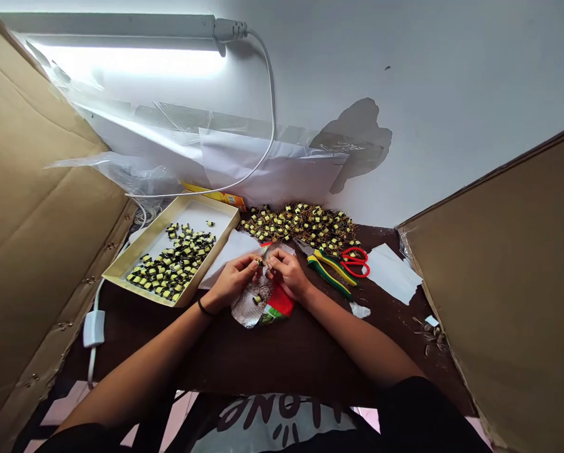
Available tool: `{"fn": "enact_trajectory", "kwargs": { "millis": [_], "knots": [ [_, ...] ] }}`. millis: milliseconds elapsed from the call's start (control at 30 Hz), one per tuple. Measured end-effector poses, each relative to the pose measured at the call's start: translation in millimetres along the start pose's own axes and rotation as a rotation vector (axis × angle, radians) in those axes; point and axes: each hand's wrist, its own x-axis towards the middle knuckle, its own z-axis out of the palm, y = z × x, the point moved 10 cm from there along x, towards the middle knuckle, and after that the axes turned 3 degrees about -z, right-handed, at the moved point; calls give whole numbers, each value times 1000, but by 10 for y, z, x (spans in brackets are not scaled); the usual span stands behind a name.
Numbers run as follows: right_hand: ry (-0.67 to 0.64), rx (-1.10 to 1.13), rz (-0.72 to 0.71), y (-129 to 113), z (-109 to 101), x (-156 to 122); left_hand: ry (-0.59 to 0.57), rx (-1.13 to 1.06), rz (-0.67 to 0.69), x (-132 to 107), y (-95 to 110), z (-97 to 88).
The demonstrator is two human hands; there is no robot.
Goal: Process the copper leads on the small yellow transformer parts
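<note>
My left hand [237, 278] pinches a small yellow-and-black coil component [259, 262] between thumb and fingertips. Close beside it, my right hand [286, 272] has its fingers pressed together at the component's right side; whatever they grip is too small to make out. Below both hands lies an opened silver foil wrapper [244, 313] with a red and green part [282, 303]. One more coil component [257, 299] rests on the foil. Behind the hands is a heap of coil components with copper-coloured wire ends [305, 223]. A shallow cream box [215, 261] at the left holds many similar components.
Green-and-yellow-handled pliers [331, 274] and red-handled scissors [356, 262] lie right of my hands. White paper [390, 272] is farther right. Cardboard panels [508, 270] flank the table [244, 358]. A white cable [273, 94] hangs from the tube lamp [121, 28].
</note>
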Motion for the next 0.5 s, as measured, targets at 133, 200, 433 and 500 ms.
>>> {"fn": "enact_trajectory", "kwargs": {
  "millis": [133,200,433,500],
  "knots": [
    [97,120,20,-45,-86,7,38,-48,-28,-6,13,-19],
    [45,118,48,-47,-27,-5,41,-32,-31,-13,29,-11],
    [-119,16,117,34,90,-20,34,64,3,-37,78,13],
    [-133,7,111,34,90,-4,37,80,10,-44,98,16]
  ]
}}
